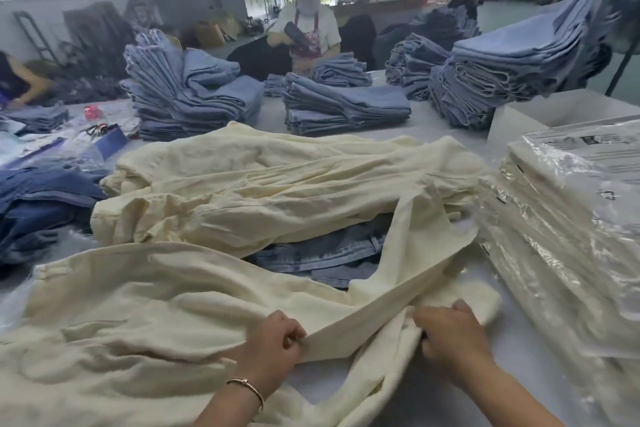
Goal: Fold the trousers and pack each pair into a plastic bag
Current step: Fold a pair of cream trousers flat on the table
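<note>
My left hand [273, 343] and right hand [450, 336] pinch the cream cotton trousers [138, 305]; risk: the taut leg drags the cream pile [242, 191] over.

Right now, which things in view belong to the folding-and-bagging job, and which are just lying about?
Job: cream trousers held by left hand and right hand; cream pile; bagged stack.

Lying about: denim stacks; dark jeans; blue box; white box.

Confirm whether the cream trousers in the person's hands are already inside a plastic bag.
No: both the left hand and right hand grip bare cream trousers spread unbagged on the table.
</note>
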The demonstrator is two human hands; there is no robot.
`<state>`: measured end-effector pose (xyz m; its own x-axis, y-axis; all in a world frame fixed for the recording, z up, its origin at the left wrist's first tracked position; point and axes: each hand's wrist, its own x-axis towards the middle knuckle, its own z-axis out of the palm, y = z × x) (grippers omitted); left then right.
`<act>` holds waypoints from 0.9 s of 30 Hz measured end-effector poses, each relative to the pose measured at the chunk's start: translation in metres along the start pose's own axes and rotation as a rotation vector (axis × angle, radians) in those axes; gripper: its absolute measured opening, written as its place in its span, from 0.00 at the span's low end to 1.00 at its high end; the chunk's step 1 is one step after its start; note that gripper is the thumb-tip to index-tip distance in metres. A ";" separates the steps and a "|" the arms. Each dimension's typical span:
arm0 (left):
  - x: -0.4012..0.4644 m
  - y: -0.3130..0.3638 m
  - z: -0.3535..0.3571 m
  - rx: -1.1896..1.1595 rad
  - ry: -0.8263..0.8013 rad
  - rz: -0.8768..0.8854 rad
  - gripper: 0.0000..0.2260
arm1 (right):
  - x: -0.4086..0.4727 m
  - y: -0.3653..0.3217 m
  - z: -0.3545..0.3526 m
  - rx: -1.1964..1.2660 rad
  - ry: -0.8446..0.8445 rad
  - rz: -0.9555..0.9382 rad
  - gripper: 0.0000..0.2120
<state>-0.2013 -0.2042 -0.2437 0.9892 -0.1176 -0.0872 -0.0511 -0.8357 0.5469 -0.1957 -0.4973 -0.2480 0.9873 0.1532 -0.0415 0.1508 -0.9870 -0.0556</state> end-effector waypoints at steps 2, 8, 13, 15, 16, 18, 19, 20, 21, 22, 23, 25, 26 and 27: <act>-0.006 -0.004 0.001 -0.016 -0.011 -0.011 0.13 | -0.012 -0.004 -0.003 -0.032 -0.092 -0.021 0.16; -0.027 -0.016 0.012 -0.020 -0.051 -0.085 0.10 | -0.021 0.018 -0.035 0.445 -0.632 -0.194 0.15; -0.047 -0.019 0.018 -0.023 -0.067 -0.158 0.31 | 0.025 0.001 -0.040 0.725 0.211 -0.034 0.06; -0.055 -0.024 0.018 0.030 0.039 -0.137 0.36 | 0.053 -0.011 -0.036 0.563 0.330 -0.089 0.12; -0.058 -0.029 0.017 0.084 0.083 -0.132 0.35 | 0.068 -0.016 -0.033 0.467 0.255 -0.133 0.16; -0.061 -0.037 0.011 0.222 0.113 -0.158 0.28 | 0.096 -0.023 -0.027 0.246 0.024 -0.219 0.22; -0.063 -0.040 0.007 0.277 0.087 -0.179 0.23 | 0.107 -0.026 -0.024 0.120 -0.069 -0.260 0.23; -0.066 -0.044 0.003 0.290 0.059 -0.192 0.19 | 0.115 -0.028 -0.020 0.008 -0.151 -0.281 0.22; -0.068 -0.048 0.001 0.274 0.037 -0.196 0.17 | 0.121 -0.029 -0.017 -0.072 -0.209 -0.283 0.21; -0.070 -0.053 0.000 0.250 0.017 -0.192 0.17 | 0.125 -0.029 -0.014 -0.129 -0.247 -0.267 0.21; -0.072 -0.057 -0.001 0.232 -0.004 -0.186 0.17 | 0.128 -0.027 -0.011 -0.176 -0.271 -0.252 0.22; -0.073 -0.062 -0.003 0.181 -0.018 -0.180 0.17 | 0.132 -0.022 -0.012 -0.254 -0.278 -0.247 0.17; -0.073 -0.065 -0.003 0.138 0.009 -0.172 0.16 | 0.132 -0.020 -0.015 -0.245 -0.259 -0.242 0.12; -0.071 -0.066 -0.005 0.089 0.055 -0.163 0.14 | 0.133 -0.018 -0.018 -0.213 -0.225 -0.234 0.13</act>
<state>-0.2678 -0.1377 -0.2698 0.9913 0.0509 -0.1212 0.1009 -0.8859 0.4528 -0.0666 -0.4599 -0.2342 0.8931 0.3586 -0.2716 0.4007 -0.9086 0.1177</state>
